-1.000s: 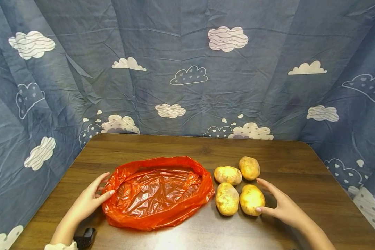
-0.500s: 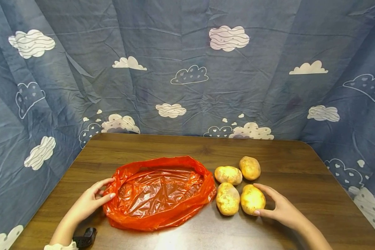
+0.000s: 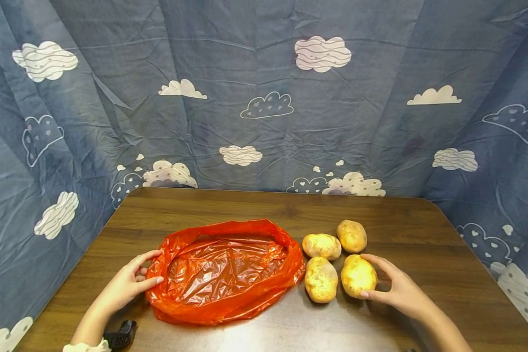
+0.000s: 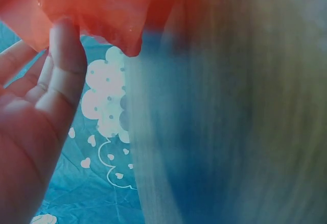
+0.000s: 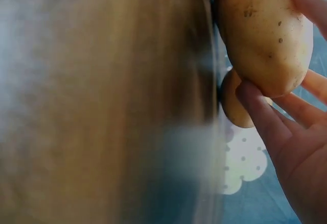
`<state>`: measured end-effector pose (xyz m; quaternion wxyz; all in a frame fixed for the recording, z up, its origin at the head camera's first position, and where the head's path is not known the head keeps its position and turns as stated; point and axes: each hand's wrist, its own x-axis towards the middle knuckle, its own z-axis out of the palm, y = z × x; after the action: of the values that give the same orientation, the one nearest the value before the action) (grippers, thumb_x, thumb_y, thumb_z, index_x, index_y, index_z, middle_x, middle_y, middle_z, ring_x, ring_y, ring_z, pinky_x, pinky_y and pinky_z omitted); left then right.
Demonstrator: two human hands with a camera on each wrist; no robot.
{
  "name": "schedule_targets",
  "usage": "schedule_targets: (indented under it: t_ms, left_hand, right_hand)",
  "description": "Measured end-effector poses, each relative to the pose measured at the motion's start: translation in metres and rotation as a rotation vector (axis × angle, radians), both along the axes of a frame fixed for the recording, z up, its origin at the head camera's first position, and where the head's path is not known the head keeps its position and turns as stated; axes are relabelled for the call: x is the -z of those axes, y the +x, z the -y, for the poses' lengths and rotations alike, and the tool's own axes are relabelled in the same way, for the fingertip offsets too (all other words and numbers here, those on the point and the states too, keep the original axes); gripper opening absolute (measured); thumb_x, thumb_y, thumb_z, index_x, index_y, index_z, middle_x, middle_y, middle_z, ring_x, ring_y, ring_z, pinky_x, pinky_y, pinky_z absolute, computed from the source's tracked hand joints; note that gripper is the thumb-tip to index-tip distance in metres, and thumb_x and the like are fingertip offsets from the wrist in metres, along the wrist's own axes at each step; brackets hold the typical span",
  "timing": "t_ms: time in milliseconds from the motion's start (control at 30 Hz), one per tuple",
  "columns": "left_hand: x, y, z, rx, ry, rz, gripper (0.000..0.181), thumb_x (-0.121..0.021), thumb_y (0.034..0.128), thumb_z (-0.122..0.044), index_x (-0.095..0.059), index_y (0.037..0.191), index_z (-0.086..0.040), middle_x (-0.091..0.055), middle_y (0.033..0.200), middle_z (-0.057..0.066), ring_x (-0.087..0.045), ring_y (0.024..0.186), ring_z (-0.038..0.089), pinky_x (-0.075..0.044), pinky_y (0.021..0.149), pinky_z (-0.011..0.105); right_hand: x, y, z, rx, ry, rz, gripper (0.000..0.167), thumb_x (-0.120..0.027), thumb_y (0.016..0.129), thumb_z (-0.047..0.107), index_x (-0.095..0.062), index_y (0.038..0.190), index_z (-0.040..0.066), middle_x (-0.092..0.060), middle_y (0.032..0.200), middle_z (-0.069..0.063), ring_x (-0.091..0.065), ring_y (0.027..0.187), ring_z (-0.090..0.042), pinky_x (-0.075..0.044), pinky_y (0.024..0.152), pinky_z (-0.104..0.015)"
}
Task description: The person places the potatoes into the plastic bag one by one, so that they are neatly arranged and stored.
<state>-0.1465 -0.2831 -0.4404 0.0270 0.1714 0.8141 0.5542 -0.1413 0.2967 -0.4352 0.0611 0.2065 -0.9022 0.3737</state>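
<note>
An open red plastic bag (image 3: 229,274) lies spread on the table, its mouth facing up. At the bag's left rim, my left hand (image 3: 123,286) grips the plastic between thumb and fingers; the left wrist view shows the thumb against the red film (image 4: 102,4). Right of the bag, my right hand (image 3: 400,288) holds the front right potato (image 3: 358,276) between thumb and fingers, and the same potato (image 5: 268,35) fills the upper part of the right wrist view. Beside it are three more potatoes: front left (image 3: 320,280), back left (image 3: 321,246) and back right (image 3: 351,236).
A brown wooden table (image 3: 229,203) carries everything. A black strap-like object (image 3: 121,335) lies near the left forearm. A blue curtain (image 3: 264,63) with white clouds hangs behind the table and along both sides.
My right hand has closed on the front right potato and shifted it slightly back and to the right. My left fingers have closed in on the bag's rim.
</note>
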Motion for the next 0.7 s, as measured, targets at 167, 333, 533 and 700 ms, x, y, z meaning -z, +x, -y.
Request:
schedule_targets:
  t_ms: [167, 333, 533, 700]
  left_hand:
    - [0.001, 0.000, 0.000, 0.038, 0.048, -0.009, 0.058, -0.061, 0.0814, 0.004, -0.028, 0.129, 0.011, -0.053, 0.089, 0.024, -0.062, 0.067, 0.017, -0.052, 0.053, 0.034]
    - [0.000, -0.001, 0.001, 0.038, 0.041, 0.003, 0.059, -0.062, 0.0813, 0.003, -0.028, 0.129, 0.010, -0.054, 0.086, 0.023, -0.062, 0.068, 0.017, -0.053, 0.055, 0.034]
    - [-0.001, 0.000, 0.001, 0.042, 0.036, 0.016, 0.060, -0.062, 0.0816, 0.002, -0.027, 0.130, 0.010, -0.055, 0.084, 0.023, -0.062, 0.068, 0.018, -0.053, 0.055, 0.034]
    - [-0.001, 0.001, 0.001, 0.043, 0.038, 0.019, 0.060, -0.061, 0.0823, 0.003, -0.026, 0.130, 0.011, -0.055, 0.084, 0.022, -0.062, 0.067, 0.018, -0.052, 0.054, 0.033]
  right_hand:
    - [-0.009, -0.003, -0.001, 0.020, 0.027, -0.030, 0.076, -0.080, 0.066, 0.023, -0.043, 0.130, 0.007, -0.045, 0.126, -0.008, -0.040, 0.107, 0.004, -0.042, 0.081, -0.018]
    - [-0.021, -0.008, 0.003, -0.018, -0.005, -0.061, 0.077, -0.081, 0.065, 0.019, -0.042, 0.131, 0.007, -0.045, 0.126, -0.009, -0.038, 0.109, 0.005, -0.039, 0.083, -0.013]
    - [-0.035, -0.014, 0.014, -0.042, -0.008, -0.094, 0.078, -0.081, 0.065, 0.018, -0.043, 0.131, 0.008, -0.044, 0.128, -0.010, -0.037, 0.112, 0.004, -0.036, 0.085, -0.010]
    - [-0.041, -0.021, 0.024, -0.073, -0.003, -0.096, 0.079, -0.081, 0.065, 0.020, -0.042, 0.133, 0.010, -0.044, 0.128, -0.006, -0.042, 0.110, -0.003, -0.037, 0.086, -0.013]
